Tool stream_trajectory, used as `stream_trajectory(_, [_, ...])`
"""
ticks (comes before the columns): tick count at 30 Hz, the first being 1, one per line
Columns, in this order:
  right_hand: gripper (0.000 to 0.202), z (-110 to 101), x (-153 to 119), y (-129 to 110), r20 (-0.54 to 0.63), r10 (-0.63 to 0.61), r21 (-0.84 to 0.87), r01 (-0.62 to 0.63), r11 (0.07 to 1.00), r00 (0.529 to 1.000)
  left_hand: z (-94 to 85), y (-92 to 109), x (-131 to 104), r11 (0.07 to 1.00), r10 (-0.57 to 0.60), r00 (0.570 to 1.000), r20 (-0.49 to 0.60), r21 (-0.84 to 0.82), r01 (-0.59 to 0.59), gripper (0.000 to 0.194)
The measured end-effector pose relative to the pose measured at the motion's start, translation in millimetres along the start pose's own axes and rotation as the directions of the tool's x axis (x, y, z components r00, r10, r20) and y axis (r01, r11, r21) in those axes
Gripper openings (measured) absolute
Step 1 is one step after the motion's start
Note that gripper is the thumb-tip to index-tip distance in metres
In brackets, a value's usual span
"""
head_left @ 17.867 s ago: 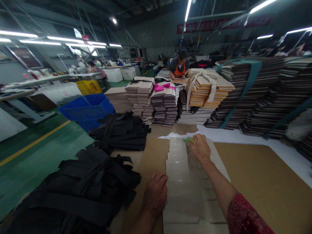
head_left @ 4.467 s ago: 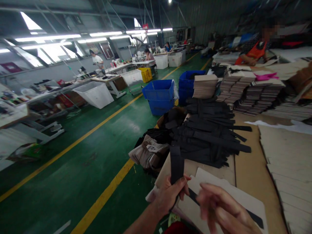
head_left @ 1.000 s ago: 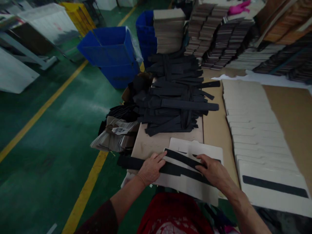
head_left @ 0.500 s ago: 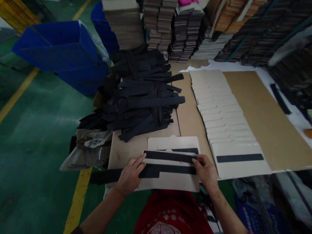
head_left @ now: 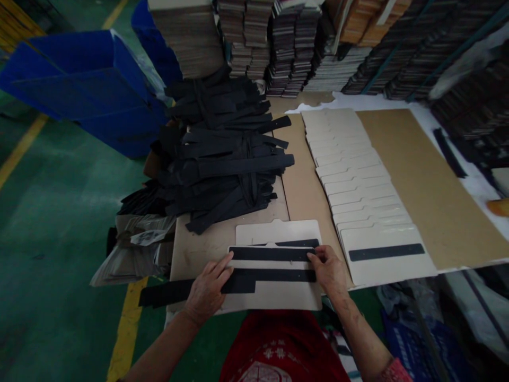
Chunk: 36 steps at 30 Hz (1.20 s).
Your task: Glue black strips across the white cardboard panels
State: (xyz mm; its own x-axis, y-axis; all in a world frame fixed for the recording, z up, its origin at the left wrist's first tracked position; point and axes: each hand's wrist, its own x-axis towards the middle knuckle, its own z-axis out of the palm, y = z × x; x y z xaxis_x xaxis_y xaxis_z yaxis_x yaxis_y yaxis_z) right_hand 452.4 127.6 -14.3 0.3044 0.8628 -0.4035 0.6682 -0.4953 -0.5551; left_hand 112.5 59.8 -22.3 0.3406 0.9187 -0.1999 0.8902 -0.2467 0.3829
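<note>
A black strip [head_left: 270, 254] lies along the upper part of a pale card [head_left: 260, 264] in front of me. At the strip's left end rests the index fingertip of my left hand [head_left: 209, 289], its fingers stretched out; the thumb is hidden. My right hand [head_left: 329, 269] pinches the strip's right end between thumb and index finger. Just below, more black strips [head_left: 242, 286] lie across another pale card [head_left: 286, 296], partly under my left hand. Behind the strip, a further pale card [head_left: 278, 231] with a black band shows in part.
Bundled black strips [head_left: 238, 170] are heaped on the table's left side. To the right, a row of overlapping pale cards [head_left: 358, 196] runs away from me, the nearest bearing a black strip. Stacked pieces [head_left: 294, 48] line the back. A blue bin [head_left: 87, 90] stands at the left.
The strip lies straighter along the card now. My right fingers have shifted slightly at its right end. The whole view has moved a little, so the scene sits further left.
</note>
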Motion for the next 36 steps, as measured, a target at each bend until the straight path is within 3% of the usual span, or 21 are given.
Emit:
stream_trajectory(5, [0.022,0,0,-2,-0.026,-0.038,-0.081,0.035,0.996,0.999,4.0,-2,0,1.000,0.008,1.000,-0.009,-0.005,-0.008,0.047])
stream_trajectory(9, [0.012,4,-2,-5,-0.015,-0.256,-0.322,0.238,0.917,0.967,3.5,-2,1,1.000,-0.008,1.000,-0.016,-0.019,0.007,0.045])
stream_trajectory(13, [0.028,10,-13,-9,0.091,-0.373,-0.427,0.374,0.823,0.923,-1.6,1,4,0.999,-0.020,1.000,0.022,0.027,0.020,0.070])
stream_trajectory(19, [0.073,16,-37,-13,0.305,-0.514,-0.701,0.554,0.448,0.802,-7.4,19,6,0.979,-0.100,0.987,0.127,0.188,0.075,0.085])
stream_trajectory(24, [0.079,21,-43,-21,0.356,-0.523,-0.764,0.563,0.314,0.774,-6.4,36,9,0.949,-0.171,0.970,0.172,0.292,0.115,0.080])
stream_trajectory(30, [0.077,24,-40,-29,0.378,-0.511,-0.777,0.565,0.278,0.772,-4.5,44,21,0.937,-0.229,0.948,0.222,0.315,0.153,0.077])
stream_trajectory(36, [0.075,22,-32,-21,0.350,-0.543,-0.693,0.601,0.398,0.763,1.4,41,24,0.940,-0.241,0.951,0.194,0.292,0.178,0.082])
